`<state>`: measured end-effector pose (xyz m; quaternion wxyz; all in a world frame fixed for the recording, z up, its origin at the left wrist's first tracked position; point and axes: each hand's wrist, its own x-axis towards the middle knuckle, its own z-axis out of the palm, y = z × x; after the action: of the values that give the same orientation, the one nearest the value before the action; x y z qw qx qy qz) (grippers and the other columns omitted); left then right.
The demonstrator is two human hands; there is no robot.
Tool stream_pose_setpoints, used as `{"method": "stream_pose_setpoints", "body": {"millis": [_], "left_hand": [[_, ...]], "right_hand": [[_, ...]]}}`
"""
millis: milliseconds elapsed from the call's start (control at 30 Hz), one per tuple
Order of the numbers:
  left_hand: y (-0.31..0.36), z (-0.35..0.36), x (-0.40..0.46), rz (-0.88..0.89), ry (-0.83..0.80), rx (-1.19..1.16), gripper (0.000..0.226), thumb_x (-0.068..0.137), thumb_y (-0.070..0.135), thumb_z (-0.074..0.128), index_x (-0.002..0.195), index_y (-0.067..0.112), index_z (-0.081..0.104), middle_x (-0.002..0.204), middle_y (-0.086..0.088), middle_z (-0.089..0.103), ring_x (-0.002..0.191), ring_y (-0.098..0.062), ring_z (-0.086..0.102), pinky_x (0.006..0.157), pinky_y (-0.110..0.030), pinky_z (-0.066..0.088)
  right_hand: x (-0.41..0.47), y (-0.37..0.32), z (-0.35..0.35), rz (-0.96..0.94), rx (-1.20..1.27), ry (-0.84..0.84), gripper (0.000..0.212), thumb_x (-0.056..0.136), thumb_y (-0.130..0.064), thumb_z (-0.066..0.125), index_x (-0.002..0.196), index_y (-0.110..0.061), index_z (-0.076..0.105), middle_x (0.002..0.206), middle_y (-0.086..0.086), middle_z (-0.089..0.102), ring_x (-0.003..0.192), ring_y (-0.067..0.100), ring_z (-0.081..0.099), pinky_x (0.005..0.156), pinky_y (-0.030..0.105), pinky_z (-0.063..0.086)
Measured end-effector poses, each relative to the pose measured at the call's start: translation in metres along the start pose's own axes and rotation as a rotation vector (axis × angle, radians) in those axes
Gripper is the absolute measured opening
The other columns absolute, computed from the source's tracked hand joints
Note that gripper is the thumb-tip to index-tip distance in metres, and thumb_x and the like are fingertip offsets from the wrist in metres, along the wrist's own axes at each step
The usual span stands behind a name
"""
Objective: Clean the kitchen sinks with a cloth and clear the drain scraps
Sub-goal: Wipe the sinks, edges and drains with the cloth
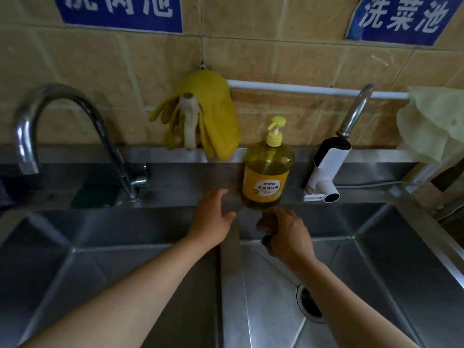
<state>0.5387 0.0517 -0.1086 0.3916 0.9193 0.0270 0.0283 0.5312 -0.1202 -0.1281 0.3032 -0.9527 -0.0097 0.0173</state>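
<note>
Two stainless steel sinks lie side by side, the left sink [105, 259] and the right sink [389, 259], split by a narrow divider [232, 285]. The right sink's round drain [310, 303] holds dark scraps. My left hand [213, 217] reaches over the divider with fingers spread and holds nothing, just left of a yellow dish soap bottle [267, 172]. My right hand [283, 234] hovers at the bottle's base with its fingers curled under; I see nothing in its grasp. A pale green cloth [431, 124] hangs at the far right.
Yellow rubber gloves [206, 114] hang from a wall hook beside a white rail [301, 89]. A curved chrome tap [62, 126] arches over the left sink, and a dark green sponge [95, 194] lies on the ledge beside it. A white electric tap [329, 169] stands behind the right sink.
</note>
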Motion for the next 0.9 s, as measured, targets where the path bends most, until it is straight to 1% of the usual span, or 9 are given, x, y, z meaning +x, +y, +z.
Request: {"method": "stream_pose_setpoints", "body": {"millis": [100, 200, 300, 400, 533, 600, 700, 767, 900], "left_hand": [[-0.03, -0.028, -0.016, -0.125, -0.028, 0.01, 0.054, 0.089, 0.019, 0.063, 0.138, 0.016, 0.041, 0.14, -0.004, 0.043, 0.129, -0.021, 0.044, 0.099, -0.025, 0.037], [-0.058, -0.057, -0.025, -0.163, -0.06, 0.054, 0.05, 0.088, 0.019, 0.064, 0.135, 0.016, 0.044, 0.137, -0.004, 0.047, 0.125, -0.02, 0.047, 0.094, -0.023, 0.038], [-0.085, -0.087, -0.03, -0.2, -0.09, 0.078, 0.052, 0.089, 0.021, 0.063, 0.136, 0.016, 0.043, 0.139, -0.005, 0.045, 0.127, -0.02, 0.044, 0.1, -0.027, 0.037], [-0.114, -0.121, -0.036, -0.204, -0.116, 0.068, 0.053, 0.09, 0.02, 0.062, 0.138, 0.015, 0.041, 0.142, -0.006, 0.043, 0.13, -0.022, 0.042, 0.104, -0.031, 0.035], [-0.155, -0.169, -0.038, -0.162, -0.132, 0.091, 0.044, 0.089, 0.019, 0.062, 0.131, 0.012, 0.049, 0.136, -0.007, 0.049, 0.124, -0.023, 0.047, 0.097, -0.026, 0.037], [-0.179, -0.195, -0.038, -0.165, -0.16, 0.109, 0.041, 0.09, 0.018, 0.062, 0.129, 0.011, 0.051, 0.133, -0.009, 0.052, 0.122, -0.024, 0.049, 0.094, -0.025, 0.038], [-0.223, -0.227, -0.033, -0.181, -0.192, 0.146, 0.047, 0.087, 0.022, 0.064, 0.131, 0.014, 0.047, 0.131, -0.01, 0.052, 0.119, -0.025, 0.05, 0.096, -0.03, 0.04], [-0.243, -0.24, -0.03, -0.181, -0.199, 0.157, 0.048, 0.087, 0.023, 0.064, 0.131, 0.015, 0.046, 0.129, -0.01, 0.052, 0.116, -0.025, 0.051, 0.094, -0.032, 0.041], [-0.283, -0.26, -0.019, -0.179, -0.176, 0.18, 0.051, 0.088, 0.023, 0.063, 0.135, 0.015, 0.043, 0.132, -0.008, 0.051, 0.119, -0.024, 0.049, 0.092, -0.028, 0.038]], "right_hand": [[-0.01, -0.02, 0.013, -0.024, -0.022, -0.027, 0.049, 0.068, -0.008, 0.069, 0.111, -0.029, 0.059, 0.112, -0.006, 0.061, 0.095, 0.02, 0.062, 0.07, 0.041, 0.057], [-0.017, -0.045, 0.031, -0.042, -0.01, -0.055, 0.046, 0.074, -0.01, 0.067, 0.113, -0.031, 0.057, 0.115, -0.004, 0.059, 0.096, 0.023, 0.062, 0.071, 0.043, 0.057], [-0.02, -0.075, 0.05, -0.064, -0.097, -0.07, 0.046, 0.077, -0.013, 0.067, 0.12, -0.025, 0.057, 0.121, 0.002, 0.056, 0.104, 0.027, 0.059, 0.079, 0.038, 0.053], [-0.024, -0.115, 0.07, -0.072, -0.163, -0.065, 0.043, 0.078, -0.016, 0.068, 0.119, -0.022, 0.058, 0.122, 0.007, 0.056, 0.107, 0.031, 0.058, 0.079, 0.034, 0.047], [-0.029, -0.172, 0.107, -0.081, -0.146, -0.076, 0.044, 0.074, -0.015, 0.067, 0.116, -0.024, 0.059, 0.12, 0.003, 0.058, 0.099, 0.026, 0.062, 0.074, 0.031, 0.05], [-0.033, -0.201, 0.13, -0.096, -0.15, -0.086, 0.047, 0.075, -0.014, 0.068, 0.12, -0.026, 0.056, 0.121, 0.002, 0.057, 0.097, 0.021, 0.061, 0.076, 0.029, 0.052], [-0.039, -0.245, 0.163, -0.072, -0.152, -0.11, 0.052, 0.078, -0.013, 0.069, 0.126, -0.025, 0.051, 0.123, 0.002, 0.051, 0.102, 0.021, 0.058, 0.084, 0.034, 0.053], [-0.04, -0.262, 0.177, -0.066, -0.144, -0.116, 0.052, 0.077, -0.011, 0.069, 0.124, -0.024, 0.051, 0.121, 0.002, 0.052, 0.1, 0.021, 0.058, 0.082, 0.037, 0.054], [-0.037, -0.291, 0.208, -0.065, -0.138, -0.126, 0.054, 0.076, -0.009, 0.068, 0.126, -0.024, 0.052, 0.121, 0.001, 0.051, 0.098, 0.019, 0.058, 0.081, 0.035, 0.054]]}}
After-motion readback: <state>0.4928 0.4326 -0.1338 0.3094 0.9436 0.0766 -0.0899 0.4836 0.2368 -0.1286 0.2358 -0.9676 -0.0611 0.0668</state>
